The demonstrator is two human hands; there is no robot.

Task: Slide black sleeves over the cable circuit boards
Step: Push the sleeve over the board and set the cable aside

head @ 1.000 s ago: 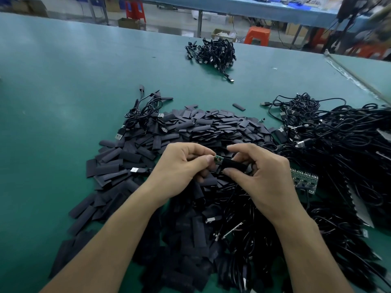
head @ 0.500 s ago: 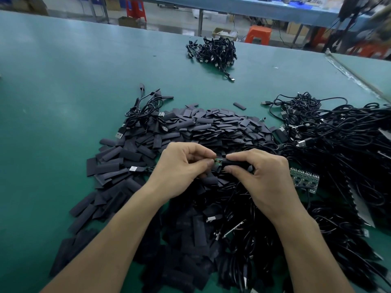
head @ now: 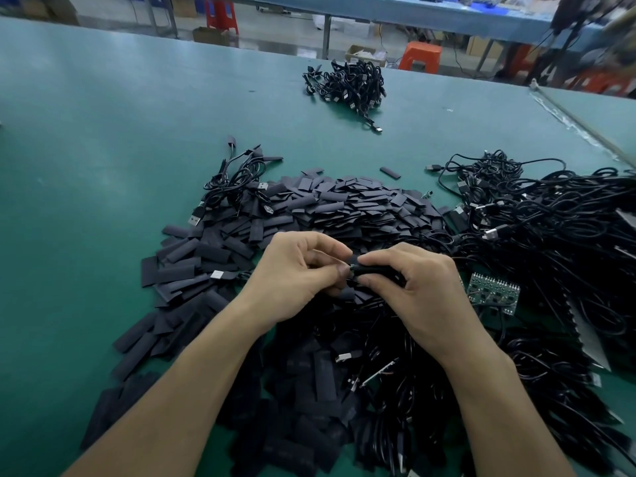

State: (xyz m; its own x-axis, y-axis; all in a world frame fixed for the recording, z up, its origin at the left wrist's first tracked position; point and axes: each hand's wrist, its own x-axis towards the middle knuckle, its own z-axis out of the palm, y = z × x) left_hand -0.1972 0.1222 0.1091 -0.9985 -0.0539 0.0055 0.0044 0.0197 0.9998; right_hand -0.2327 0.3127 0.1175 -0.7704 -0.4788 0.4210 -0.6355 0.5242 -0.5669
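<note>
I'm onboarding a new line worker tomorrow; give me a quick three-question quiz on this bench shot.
1. Fill in: the sleeve pile lies on a ____ table.
2. True or false: the right hand holds nothing.
3. The green board panel lies: A) at the table's far edge; B) right of the right hand; C) on the sleeve pile.
Key: 1 green; 2 false, it pinches a black sleeve; 3 B.

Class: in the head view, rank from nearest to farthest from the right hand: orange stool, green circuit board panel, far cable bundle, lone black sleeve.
From the right hand:
1. green circuit board panel, just right of it.
2. lone black sleeve, ahead, slightly left.
3. far cable bundle, farther ahead on the table.
4. orange stool, beyond the table.
</note>
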